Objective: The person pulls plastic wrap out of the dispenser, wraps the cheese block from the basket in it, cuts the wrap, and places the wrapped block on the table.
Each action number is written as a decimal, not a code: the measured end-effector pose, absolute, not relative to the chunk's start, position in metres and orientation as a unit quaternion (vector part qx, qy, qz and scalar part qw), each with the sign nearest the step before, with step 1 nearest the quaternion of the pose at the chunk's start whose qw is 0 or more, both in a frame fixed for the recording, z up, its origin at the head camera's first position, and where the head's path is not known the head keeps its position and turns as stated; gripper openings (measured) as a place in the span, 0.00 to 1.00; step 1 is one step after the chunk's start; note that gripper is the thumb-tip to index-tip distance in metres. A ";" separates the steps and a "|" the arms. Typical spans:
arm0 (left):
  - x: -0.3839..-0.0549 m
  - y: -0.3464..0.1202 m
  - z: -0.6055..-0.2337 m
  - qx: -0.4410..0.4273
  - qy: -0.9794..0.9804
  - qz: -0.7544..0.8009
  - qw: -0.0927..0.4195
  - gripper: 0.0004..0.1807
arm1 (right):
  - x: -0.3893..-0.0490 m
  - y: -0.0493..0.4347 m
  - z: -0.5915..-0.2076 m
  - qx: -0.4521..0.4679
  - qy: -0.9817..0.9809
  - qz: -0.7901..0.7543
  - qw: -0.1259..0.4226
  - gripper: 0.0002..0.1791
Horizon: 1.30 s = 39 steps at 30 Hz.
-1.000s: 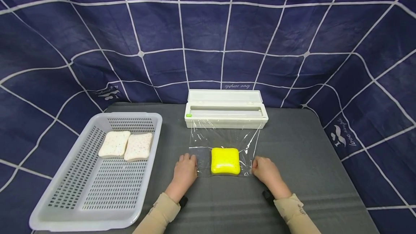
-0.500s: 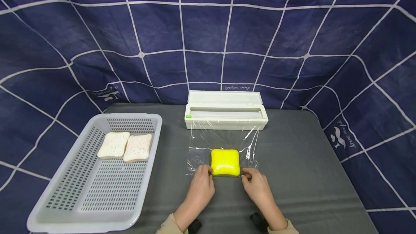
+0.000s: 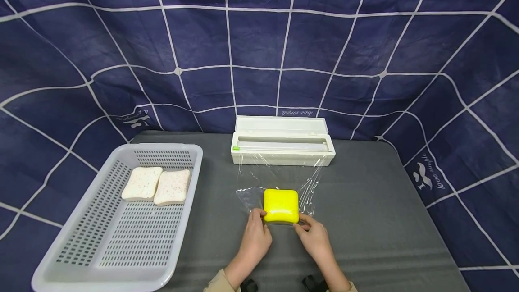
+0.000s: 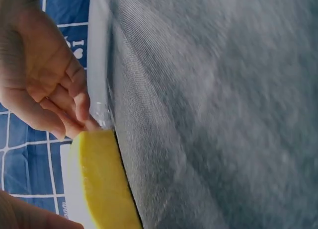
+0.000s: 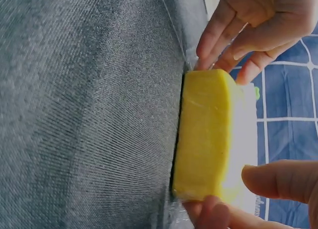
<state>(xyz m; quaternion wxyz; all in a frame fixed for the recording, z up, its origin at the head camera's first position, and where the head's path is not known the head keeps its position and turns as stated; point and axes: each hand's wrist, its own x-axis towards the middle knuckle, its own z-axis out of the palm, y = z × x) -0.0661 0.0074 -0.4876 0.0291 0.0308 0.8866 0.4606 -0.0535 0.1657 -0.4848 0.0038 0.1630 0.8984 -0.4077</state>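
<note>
A yellow block shaped like a bread slice [image 3: 281, 205] lies on clear cling film [image 3: 309, 193], which runs from a white cling film box [image 3: 284, 159] with its lid up. My left hand [image 3: 256, 237] touches the block's near left corner. At the near right corner, my right hand [image 3: 316, 240] has its fingertips against the side. Seen from the left wrist, the right hand [image 4: 49, 70] has loosely bent fingers at the block's end. From the right wrist, the right thumb stands apart from the block [image 5: 203, 134]. Film shows at both ends; how the fingertips meet it is partly hidden.
A grey-white perforated basket [image 3: 190, 220] stands at the left, holding two pale speckled bread slices [image 3: 142, 184]. Dark grey cloth [image 3: 377, 220] covers the table. A blue curtain with white lines [image 3: 259, 48] hangs behind and at the sides.
Both hands have moved inward from the film's outer corners to the yellow block's sides. The film is now drawn in and creased at the right, with its left corner raised. The block stays in place.
</note>
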 end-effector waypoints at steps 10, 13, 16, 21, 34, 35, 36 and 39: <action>-0.076 0.006 -0.476 0.029 0.868 0.496 -0.011 0.26 | -0.064 0.168 -0.472 0.158 0.888 -0.430 -0.044 0.25; -0.084 0.005 -0.475 0.043 0.874 0.483 -0.038 0.28 | -0.072 0.168 -0.470 0.139 0.907 -0.392 -0.070 0.26; -0.092 0.004 -0.474 0.058 0.880 0.467 -0.062 0.28 | -0.079 0.168 -0.471 0.114 0.923 -0.353 -0.101 0.28; -0.105 0.002 -0.473 0.069 0.883 0.459 -0.068 0.28 | -0.091 0.167 -0.473 0.074 0.935 -0.312 -0.154 0.30; -0.138 -0.002 -0.475 0.092 0.882 0.453 -0.089 0.23 | -0.123 0.179 -0.473 0.021 0.925 -0.310 -0.217 0.20; -0.141 -0.002 -0.475 0.091 0.884 0.450 -0.092 0.23 | -0.125 0.180 -0.473 0.019 0.926 -0.310 -0.216 0.19; -0.145 -0.002 -0.476 0.092 0.884 0.448 -0.098 0.22 | -0.127 0.181 -0.473 0.017 0.926 -0.309 -0.215 0.19; -0.154 -0.002 -0.478 0.096 0.885 0.440 -0.122 0.20 | -0.134 0.184 -0.474 0.010 0.927 -0.310 -0.211 0.18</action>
